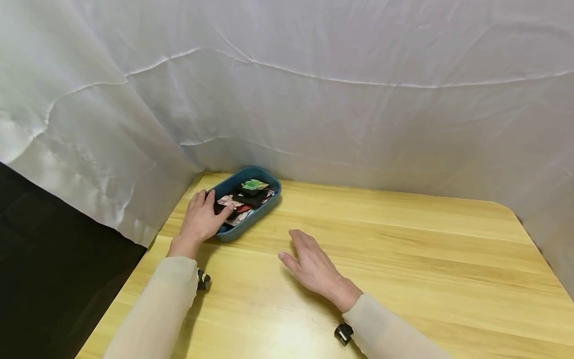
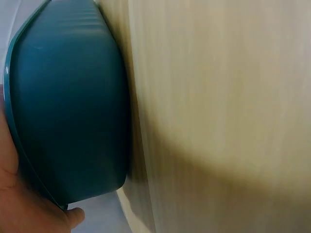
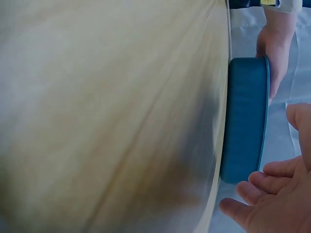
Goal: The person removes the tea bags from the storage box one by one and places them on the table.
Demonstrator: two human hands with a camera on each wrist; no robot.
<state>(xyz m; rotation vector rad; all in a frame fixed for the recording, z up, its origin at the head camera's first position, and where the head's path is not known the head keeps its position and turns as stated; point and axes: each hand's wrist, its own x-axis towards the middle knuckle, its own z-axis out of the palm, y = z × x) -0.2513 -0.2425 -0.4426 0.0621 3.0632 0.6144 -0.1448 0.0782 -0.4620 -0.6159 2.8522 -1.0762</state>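
A blue oval-cornered plastic bin [image 1: 248, 227] stands on the wooden table. Inside it lie several small flat pieces, black, red and pale-printed, with a green patterned one [image 1: 254, 185] on top; their kind is unclear. My left hand [image 1: 200, 218] holds the bin's left rim, its thumb over the inside and a fingertip [image 2: 75, 217] showing beyond the outer wall. To the right of the bin, my right hand [image 1: 311, 264] hovers low over the table, fingers extended and holding nothing. In the right wrist view, the right hand's spread fingers [image 3: 262, 189] appear in front of the bin.
The pale wooden table [image 1: 403, 239] reaches far to the right. Grey-white cloth [image 1: 358, 129] hangs behind it and along the left side. Black fabric [image 1: 58, 264] covers the area beyond the table's left edge. Both wrists carry small black devices [image 1: 344, 333].
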